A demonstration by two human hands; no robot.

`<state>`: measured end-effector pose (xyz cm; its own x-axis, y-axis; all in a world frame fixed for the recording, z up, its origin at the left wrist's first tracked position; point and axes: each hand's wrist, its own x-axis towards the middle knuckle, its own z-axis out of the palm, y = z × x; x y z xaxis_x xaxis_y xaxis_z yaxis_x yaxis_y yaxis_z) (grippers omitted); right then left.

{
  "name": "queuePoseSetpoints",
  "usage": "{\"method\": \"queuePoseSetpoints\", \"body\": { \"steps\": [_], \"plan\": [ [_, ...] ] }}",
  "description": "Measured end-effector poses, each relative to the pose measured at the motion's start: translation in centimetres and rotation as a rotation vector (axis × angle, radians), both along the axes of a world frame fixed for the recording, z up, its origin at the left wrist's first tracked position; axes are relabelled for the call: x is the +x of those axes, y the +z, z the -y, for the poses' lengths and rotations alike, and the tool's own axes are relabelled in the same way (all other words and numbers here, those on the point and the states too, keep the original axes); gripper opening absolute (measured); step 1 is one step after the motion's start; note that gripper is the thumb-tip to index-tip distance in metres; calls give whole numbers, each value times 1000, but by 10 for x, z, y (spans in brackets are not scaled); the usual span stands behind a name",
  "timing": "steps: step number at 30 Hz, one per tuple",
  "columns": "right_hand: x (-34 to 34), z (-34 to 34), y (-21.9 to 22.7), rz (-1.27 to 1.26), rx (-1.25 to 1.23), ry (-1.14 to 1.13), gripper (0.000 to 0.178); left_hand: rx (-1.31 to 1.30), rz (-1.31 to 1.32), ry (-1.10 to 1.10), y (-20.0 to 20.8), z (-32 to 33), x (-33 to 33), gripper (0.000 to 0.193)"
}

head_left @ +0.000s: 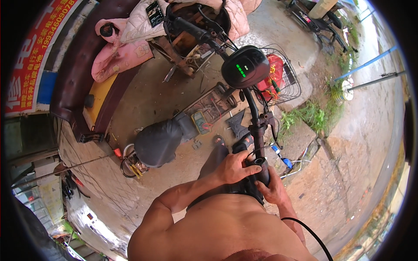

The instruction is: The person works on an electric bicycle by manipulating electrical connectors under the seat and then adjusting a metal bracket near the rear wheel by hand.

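The near end of an electric bike's handlebar (258, 141) points toward me, with a black handlebar grip (262, 175) on it. My left hand (235, 168) is closed against the grip's left side, its thumb lying across toward the round open end; its other fingertips are partly hidden. From the right and below, my right hand (273, 188) wraps the same grip, with most fingers out of sight behind it. Just beyond my hands are the brake lever (274, 124) and its cables. A dark display (246, 67) with lit green marks sits at the handlebar's middle.
A yellow-edged multimeter (201, 123) with red leads lies on the bike's footboard, near the black seat (159, 142). The front wire basket (291, 82) holds a red bag (273, 71). A phone (154, 14) rests on a pink quilted cover. A brown sofa (69, 87) stands left.
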<state>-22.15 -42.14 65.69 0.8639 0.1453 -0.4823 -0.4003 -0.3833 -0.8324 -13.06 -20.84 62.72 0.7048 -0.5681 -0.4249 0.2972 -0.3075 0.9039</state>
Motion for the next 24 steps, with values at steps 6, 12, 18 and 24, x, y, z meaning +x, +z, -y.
{"method": "queuePoseSetpoints", "body": {
  "steps": [6,12,18,24],
  "plan": [
    [-6,8,-6,-148,207,-57,55,-222,-9,56,-15,-2,-5,38],
    [-4,9,-1,-301,415,-114,54,-255,-66,-24,-10,-4,1,40],
    [-2,0,0,-7,-58,12,60,19,-29,-5,-6,1,-3,45],
    [-14,10,-12,-89,159,-54,60,-133,-67,-7,-19,1,-3,38]
  ]
}}
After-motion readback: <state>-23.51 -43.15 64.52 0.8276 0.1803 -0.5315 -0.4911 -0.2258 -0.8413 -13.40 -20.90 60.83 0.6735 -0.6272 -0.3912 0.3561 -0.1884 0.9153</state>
